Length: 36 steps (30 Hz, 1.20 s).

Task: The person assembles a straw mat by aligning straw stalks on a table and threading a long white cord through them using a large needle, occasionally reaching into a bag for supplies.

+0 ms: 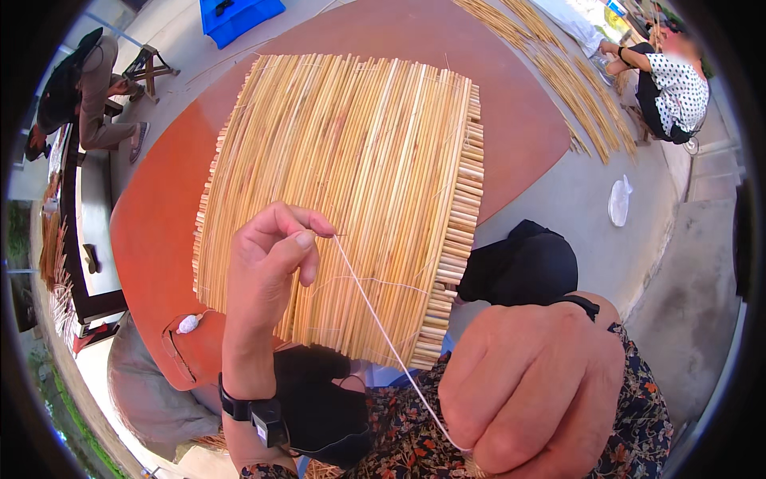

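A mat or panel of straw-coloured reed stalks [359, 160], laid side by side in layers, rests on the reddish-brown table in front of me. My left hand [275, 247] is above its near part, thumb and forefinger pinched on the end of a white thread [371, 307]. A thin dark sliver shows at those fingertips; I cannot tell whether it is a needle. From there the thread runs taut down to my right hand [535, 383], which is closed around it close to the camera. Light stitches of thread cross the stalks. The right fingertips are mostly hidden.
The table [519, 136] has a small white thread bundle [189, 323] at its left edge. Long loose reeds [586, 96] lie at the back right, near a seated person [674, 92]. Another person [100, 96] is at the left. A blue bin [239, 17] stands behind.
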Available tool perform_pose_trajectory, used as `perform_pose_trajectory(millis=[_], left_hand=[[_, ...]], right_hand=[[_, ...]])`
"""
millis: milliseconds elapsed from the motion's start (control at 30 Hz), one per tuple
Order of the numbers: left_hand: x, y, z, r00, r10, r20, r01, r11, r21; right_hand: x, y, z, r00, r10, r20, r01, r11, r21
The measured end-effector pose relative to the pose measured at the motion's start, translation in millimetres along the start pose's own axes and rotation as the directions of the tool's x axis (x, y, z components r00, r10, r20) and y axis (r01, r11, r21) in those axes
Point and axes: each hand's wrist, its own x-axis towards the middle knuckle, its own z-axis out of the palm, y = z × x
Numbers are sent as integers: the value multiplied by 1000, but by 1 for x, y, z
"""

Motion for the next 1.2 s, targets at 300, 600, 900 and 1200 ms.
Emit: perform_pose_trajectory(millis=[300,600,900,1200], left_hand=[[6,1,5,999,40,-37,-47,974,-221],[0,-10,18,992,124,30,-116,973,-200],[-1,-8,21,996,93,-17,-94,949,-302],[0,-7,21,997,79,-22,-82,960,-269]], right_hand=[[6,4,-16,989,148,-18,-145,982,121],[-21,43,-52,427,753,-501,-874,486,-15],[-24,57,-50,385,806,-449,-867,483,124],[-24,61,-51,335,833,-439,-871,452,191]])
